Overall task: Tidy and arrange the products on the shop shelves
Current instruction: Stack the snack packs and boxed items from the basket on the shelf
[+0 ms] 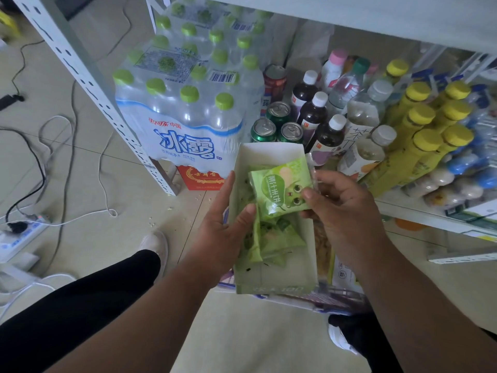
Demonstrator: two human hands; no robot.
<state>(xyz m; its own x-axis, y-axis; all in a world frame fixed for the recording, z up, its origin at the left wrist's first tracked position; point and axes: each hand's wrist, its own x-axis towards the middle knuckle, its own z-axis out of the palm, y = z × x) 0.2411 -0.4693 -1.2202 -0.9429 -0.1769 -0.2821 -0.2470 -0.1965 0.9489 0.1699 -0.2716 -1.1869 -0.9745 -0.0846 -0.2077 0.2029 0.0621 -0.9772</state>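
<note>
Two hands at work over one open white carton [271,275], held in front of the lower shelf. Left hand [224,224]: grips the carton's left wall, thumb hooked inside over the rim, fingers stretched up along the outside. Right hand [341,208]: pinches a green snack packet [281,191] by its right edge, thumb on the printed face, the packet raised above the carton's upper half and tilted. Further green packets [271,238], loosely heaped, lie in the carton's middle; exact count cannot be told.

Behind, at floor level: shrink-wrapped case of water bottles [185,103] with green caps, standing on a red box [200,179], beside the white perforated shelf upright [88,76]. To its right, three green cans [278,125] in a cluster, then dark bottles with white caps [320,122], clear tea bottles [365,125], and a block of yellow-capped bottles [427,125], leaning. Blue-capped bottles [468,168] lie at far right on the low shelf.

Floor, left: power strip [24,232] with plugs and trailing cables. Person's legs in black, white shoes [156,243].
</note>
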